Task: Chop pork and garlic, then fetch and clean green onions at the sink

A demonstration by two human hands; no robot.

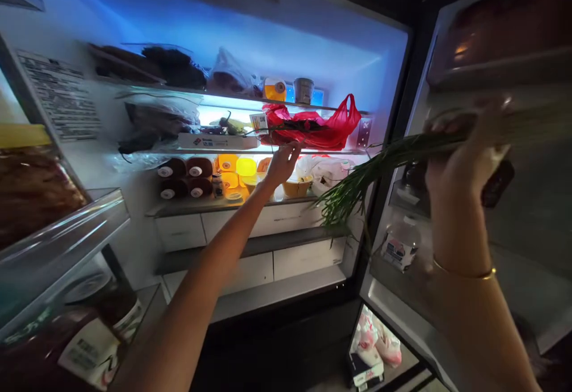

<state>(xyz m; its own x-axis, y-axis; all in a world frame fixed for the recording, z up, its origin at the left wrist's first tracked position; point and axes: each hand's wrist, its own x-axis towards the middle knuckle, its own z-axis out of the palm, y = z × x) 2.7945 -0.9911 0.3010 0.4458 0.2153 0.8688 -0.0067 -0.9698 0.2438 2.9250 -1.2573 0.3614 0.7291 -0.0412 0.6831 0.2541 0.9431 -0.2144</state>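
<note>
Cold blue light fills the open refrigerator (pixel 250 28), its door shelves in deep shadow from two to four o'clock. Out at about three o'clock, the right hand (pixel 462 151) is closed around a bunch of long green stalks (pixel 357 180); their leafy ends droop toward the centre, while the part beyond the fist is blurred and dim, so where they end cannot be made out. A thin gold bracelet (pixel 465 274) circles that wrist.

Near the centre, the left hand (pixel 282 165) reaches to the middle shelf, its fingertips at the lower edge of a red plastic bag (pixel 337 133) toward one o'clock. Whether they pinch it or merely touch it, I cannot tell. Dark, thin shapes lie across the bag, too indistinct to name.

Just left of it, a flat white box (pixel 214 141) sits at ten o'clock, partly covered by dark bundles. Lower, at nine, stacked dark containers (pixel 199 167) show pale round ends. A yellow-lidded jar (pixel 38 186) at the nine o'clock edge is cut off by the frame.
</note>
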